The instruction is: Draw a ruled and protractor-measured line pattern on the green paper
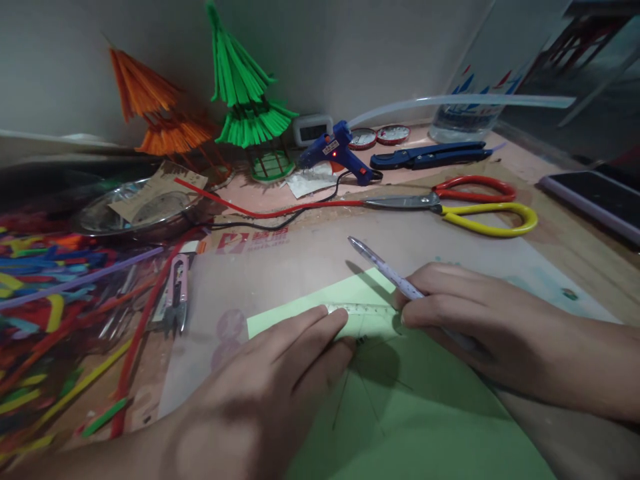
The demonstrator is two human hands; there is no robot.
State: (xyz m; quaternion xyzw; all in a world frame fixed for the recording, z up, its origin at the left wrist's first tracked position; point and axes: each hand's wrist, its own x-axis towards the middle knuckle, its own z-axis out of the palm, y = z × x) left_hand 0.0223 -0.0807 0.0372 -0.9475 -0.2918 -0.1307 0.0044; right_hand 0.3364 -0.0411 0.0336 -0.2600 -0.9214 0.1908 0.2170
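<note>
A light green sheet of paper (420, 413) lies in front of me, with thin lines on it that fan out from one spot. Across its upper part rests a narrow clear ruler (367, 309). The fingertips of my left hand (280, 373) press the ruler down against the paper, fingers close together. Between the fingers of my right hand (465, 313) is a slim patterned pen (383, 268), slanting up and away to the left. My right fingertips are at the ruler's right end. The pen's lower part is hidden by the hand.
Behind the paper lie scissors (437, 201), a blue glue gun (336, 155) and blue pliers (433, 155). Orange (145, 87) and green (240, 80) pipe-cleaner towers stand at the back. Pink thread snips (177, 287) and colourful pipe cleaners (55, 273) are left, a phone (595, 193) right.
</note>
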